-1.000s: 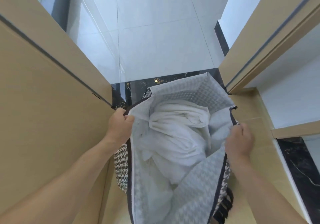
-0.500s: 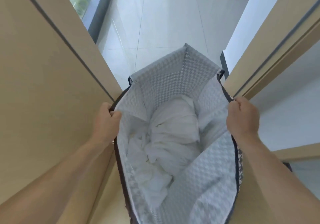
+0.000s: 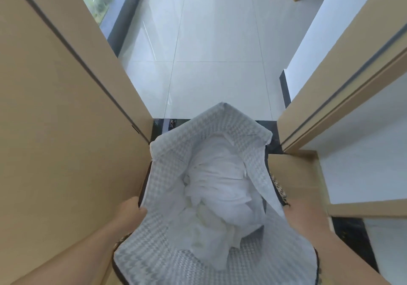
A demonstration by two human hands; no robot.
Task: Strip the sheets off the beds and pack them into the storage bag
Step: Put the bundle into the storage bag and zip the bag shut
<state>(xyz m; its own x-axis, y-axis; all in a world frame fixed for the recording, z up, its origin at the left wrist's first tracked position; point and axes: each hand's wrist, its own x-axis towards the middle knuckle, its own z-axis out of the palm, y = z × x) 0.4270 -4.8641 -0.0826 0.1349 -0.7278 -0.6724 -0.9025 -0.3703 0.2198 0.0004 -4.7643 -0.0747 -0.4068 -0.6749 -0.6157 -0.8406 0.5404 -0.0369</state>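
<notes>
White crumpled bed sheets [image 3: 220, 196] sit bunched deep in the grey-and-white houndstooth woven storage bag [image 3: 167, 174], whose dark-trimmed mouth is wide open. The left hand [image 3: 132, 208] is clamped on the left rim, thumb hooked over the edge. The right hand [image 3: 294, 215] is at the right rim, but the bag wall folds over its fingers, so I cannot tell how it grips. The bag is squeezed between tan wooden door panels [image 3: 55, 130], its far end over a black marble threshold strip [image 3: 163, 124], with pale glossy tiled floor [image 3: 215, 64] beyond. My read: packing is well along, and the load is being carried through. Next, clear the narrow gap without snagging the rim, then set the bag down open for more sheets.
</notes>
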